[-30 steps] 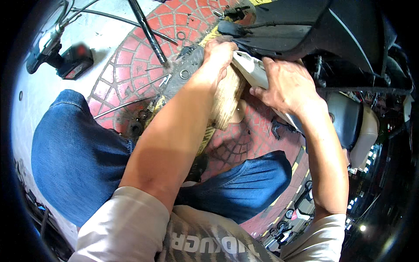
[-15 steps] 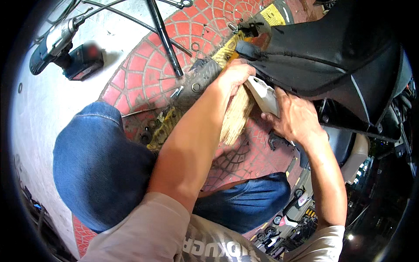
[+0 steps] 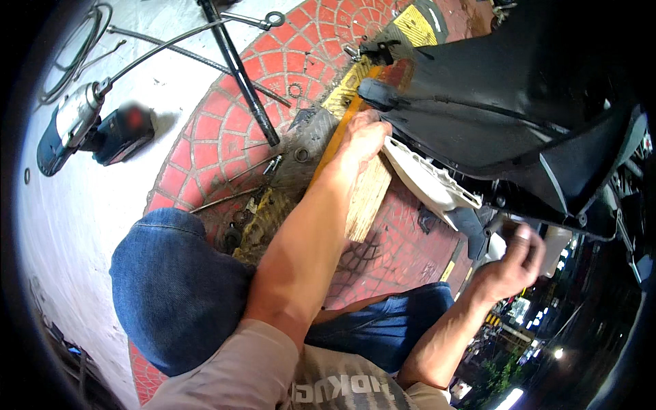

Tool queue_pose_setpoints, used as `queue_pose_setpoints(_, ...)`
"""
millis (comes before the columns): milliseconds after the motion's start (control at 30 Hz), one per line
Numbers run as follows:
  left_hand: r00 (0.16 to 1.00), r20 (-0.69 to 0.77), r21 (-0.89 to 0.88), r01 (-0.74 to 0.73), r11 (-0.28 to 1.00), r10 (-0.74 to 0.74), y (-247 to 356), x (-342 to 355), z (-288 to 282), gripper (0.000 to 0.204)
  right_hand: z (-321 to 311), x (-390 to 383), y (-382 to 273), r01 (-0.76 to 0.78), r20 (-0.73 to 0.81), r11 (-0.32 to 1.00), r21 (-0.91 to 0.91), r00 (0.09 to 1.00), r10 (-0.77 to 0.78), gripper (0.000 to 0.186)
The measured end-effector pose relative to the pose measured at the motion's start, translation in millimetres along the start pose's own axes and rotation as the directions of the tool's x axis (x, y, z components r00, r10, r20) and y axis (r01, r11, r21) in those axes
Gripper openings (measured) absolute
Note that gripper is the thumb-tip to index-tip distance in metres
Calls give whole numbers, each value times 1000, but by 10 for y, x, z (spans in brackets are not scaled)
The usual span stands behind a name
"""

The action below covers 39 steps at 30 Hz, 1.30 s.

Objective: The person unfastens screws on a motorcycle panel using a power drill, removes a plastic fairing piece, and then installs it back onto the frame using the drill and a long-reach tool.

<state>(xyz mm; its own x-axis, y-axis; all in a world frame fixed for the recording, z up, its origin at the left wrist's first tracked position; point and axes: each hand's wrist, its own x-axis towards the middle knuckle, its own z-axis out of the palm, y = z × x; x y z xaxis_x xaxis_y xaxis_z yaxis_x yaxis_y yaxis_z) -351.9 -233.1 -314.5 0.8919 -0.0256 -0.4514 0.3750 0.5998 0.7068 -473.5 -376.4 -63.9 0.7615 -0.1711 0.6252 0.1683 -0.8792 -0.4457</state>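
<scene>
A long white plastic panel (image 3: 427, 179) slants along the lower edge of a large black plastic fairing (image 3: 471, 113). My left hand (image 3: 367, 137) is closed at the panel's upper left end, its fingertips partly hidden against the fairing. Below that hand is a rough wooden block (image 3: 369, 205). My right hand (image 3: 512, 270) is off the panel, to the lower right, with bent fingers smeared by motion. Whether anything is in it I cannot make out. Between it and the panel's lower end is a grey plastic piece (image 3: 470, 229).
An impact wrench (image 3: 72, 123) with its battery lies on the white floor at left. A black bar (image 3: 239, 75) and cables lie near it. Bolts, a ring (image 3: 301, 155) and a socket (image 3: 272, 165) are scattered on red paving (image 3: 205, 130). My denim-covered knee (image 3: 174, 287) is at lower left.
My right hand has left the white panel and moved down and to the right, uncovering the panel's lower end and the grey piece. My left hand stays at the upper end. The view has shifted slightly.
</scene>
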Motion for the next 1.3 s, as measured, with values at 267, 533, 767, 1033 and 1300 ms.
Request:
queue_pose_setpoints(267, 997, 55, -105, -41, 994, 47, -102, 140, -24, 45, -248, 743, -308, -152, 197, 797, 585, 979, 41, 25)
queue_pose_setpoints(533, 998, 18, -1, -52, 999, 52, 26, 4, 15, 29, -71, 716, -58, -36, 77, 991, 129, 997, 26, 30)
queue_pose_setpoints(767, 997, 22, 283, -80, 956, 77, 138, -66, -6, 44, -261, 802, -83, -117, 297, 986, 116, 952, 78, 49)
queue_pose_setpoints(1033, 991, 91, 489, -131, 862, 99, 131, 26, -73, 45, 575, 112, -53, -108, 51, 901, 420, 994, 96, 76)
queue_pose_setpoints(1300, 995, -5, 334, -88, 938, 95, 165, 7, -79, 33, 909, -184, -5, -169, -57, 981, 93, 983, 175, 117)
